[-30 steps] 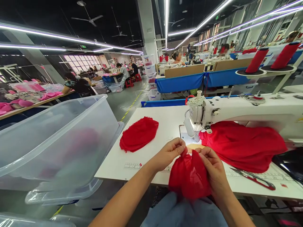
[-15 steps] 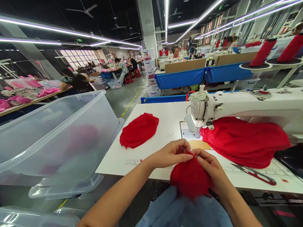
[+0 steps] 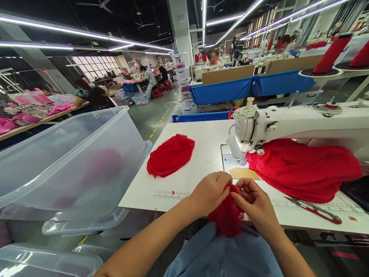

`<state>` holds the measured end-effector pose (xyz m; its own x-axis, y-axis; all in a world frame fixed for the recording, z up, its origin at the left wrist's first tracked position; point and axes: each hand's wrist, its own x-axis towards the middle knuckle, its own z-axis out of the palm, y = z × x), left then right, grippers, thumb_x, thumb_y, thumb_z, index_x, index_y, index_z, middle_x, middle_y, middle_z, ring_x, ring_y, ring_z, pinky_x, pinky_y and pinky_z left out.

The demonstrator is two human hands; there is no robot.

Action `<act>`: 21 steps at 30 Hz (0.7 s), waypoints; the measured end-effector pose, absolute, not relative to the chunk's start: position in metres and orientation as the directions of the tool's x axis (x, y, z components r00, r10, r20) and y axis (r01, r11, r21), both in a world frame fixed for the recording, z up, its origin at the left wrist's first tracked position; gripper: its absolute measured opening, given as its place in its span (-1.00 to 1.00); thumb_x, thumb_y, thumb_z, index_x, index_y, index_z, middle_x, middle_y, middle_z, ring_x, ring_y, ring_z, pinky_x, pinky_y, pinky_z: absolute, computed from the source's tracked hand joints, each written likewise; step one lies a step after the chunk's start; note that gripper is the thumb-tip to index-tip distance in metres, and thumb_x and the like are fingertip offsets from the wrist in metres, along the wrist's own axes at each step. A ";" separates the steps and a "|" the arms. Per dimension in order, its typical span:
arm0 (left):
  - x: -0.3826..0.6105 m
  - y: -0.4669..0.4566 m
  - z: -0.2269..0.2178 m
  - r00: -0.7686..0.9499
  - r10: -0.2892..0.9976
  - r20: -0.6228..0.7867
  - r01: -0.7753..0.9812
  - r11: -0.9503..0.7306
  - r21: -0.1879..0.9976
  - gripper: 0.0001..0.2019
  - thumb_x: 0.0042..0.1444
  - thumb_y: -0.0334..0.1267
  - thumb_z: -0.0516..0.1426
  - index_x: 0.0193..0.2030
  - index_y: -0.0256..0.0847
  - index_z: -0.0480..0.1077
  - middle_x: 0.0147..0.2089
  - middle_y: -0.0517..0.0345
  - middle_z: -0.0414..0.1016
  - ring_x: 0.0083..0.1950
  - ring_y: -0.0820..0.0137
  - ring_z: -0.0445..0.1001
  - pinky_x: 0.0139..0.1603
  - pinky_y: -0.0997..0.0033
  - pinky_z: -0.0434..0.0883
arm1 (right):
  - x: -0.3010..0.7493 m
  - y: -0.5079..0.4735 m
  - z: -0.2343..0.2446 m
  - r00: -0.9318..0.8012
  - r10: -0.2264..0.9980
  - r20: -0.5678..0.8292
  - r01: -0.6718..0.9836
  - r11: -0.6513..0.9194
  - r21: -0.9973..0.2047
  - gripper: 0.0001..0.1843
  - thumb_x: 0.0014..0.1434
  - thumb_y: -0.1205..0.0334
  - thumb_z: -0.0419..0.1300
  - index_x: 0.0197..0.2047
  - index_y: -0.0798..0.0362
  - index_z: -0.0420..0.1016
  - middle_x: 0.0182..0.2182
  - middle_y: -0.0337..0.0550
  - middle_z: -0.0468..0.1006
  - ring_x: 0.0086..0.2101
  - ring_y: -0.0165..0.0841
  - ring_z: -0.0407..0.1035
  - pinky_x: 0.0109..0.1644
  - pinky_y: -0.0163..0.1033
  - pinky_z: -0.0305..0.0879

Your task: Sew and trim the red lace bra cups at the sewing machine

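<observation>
Between my two hands hangs a piece of red fabric (image 3: 227,215), its lower part over my blue clothing. My left hand (image 3: 213,192) pinches its top edge, fingers closed. My right hand (image 3: 253,200) grips the same edge just to the right, thumb and fingertips pressed together. Behind the hands stands a white sewing machine (image 3: 288,123); its needle area is partly hidden by the head. A larger pile of red fabric (image 3: 305,169) lies under the machine arm. On the left of the white table (image 3: 198,165) rests another red fabric piece (image 3: 171,156).
Thread snips (image 3: 314,209) with a red handle lie near the table's front edge, right of my hands. A large translucent bin (image 3: 109,184) stands left of the table. Red thread cones (image 3: 331,54) rise at the back right. Co-workers sit at tables farther off.
The held red fabric has gone from a spread, rounded shape to a narrower, gathered one. My left hand has turned over more, its back now showing. The view has shifted slightly.
</observation>
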<state>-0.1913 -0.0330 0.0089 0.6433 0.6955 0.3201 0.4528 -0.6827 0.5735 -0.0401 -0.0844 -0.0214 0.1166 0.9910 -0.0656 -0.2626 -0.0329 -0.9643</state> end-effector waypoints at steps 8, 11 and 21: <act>-0.186 -0.040 -0.014 0.497 0.699 0.515 0.480 -0.716 0.508 -0.78 0.22 -0.41 -0.06 -0.13 -0.23 0.39 -0.31 0.05 0.44 -0.32 0.34 0.35 -0.19 0.31 0.34 | -0.052 -0.091 -0.035 0.370 0.891 0.263 0.267 0.169 -0.949 -0.89 0.04 0.17 0.25 -0.42 -0.03 0.39 -0.55 -0.33 0.38 -0.60 -0.47 0.18 -0.53 -0.33 0.19; -0.182 -0.042 -0.014 0.422 0.773 0.474 0.393 -0.627 0.673 -0.81 0.19 -0.43 0.00 -0.19 -0.20 0.42 -0.34 0.11 0.41 -0.33 0.38 0.36 -0.24 0.36 0.35 | -0.057 -0.091 -0.036 0.401 0.844 0.356 0.344 0.222 -0.912 -0.94 0.05 0.21 0.20 -0.40 -0.04 0.39 -0.47 -0.27 0.43 -0.50 -0.41 0.29 -0.46 -0.31 0.28; -0.182 -0.046 -0.002 0.443 0.893 0.079 0.021 -0.098 0.995 -0.91 0.12 -0.28 0.14 -0.34 -0.24 0.40 -0.33 0.11 0.42 -0.28 0.40 0.38 -0.24 0.41 0.33 | -0.048 -0.091 -0.034 0.254 0.967 0.019 -0.329 0.105 -0.938 -0.76 -0.06 0.10 0.38 -0.42 0.00 0.43 -0.40 -0.17 0.49 -0.38 -0.34 0.40 -0.34 -0.29 0.39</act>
<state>-0.1818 -0.0458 -0.0025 0.4431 0.8930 0.0792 0.0206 -0.0985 0.9949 -0.0481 -0.0905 -0.0341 0.2544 0.9669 0.0192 -0.3292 0.1053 -0.9384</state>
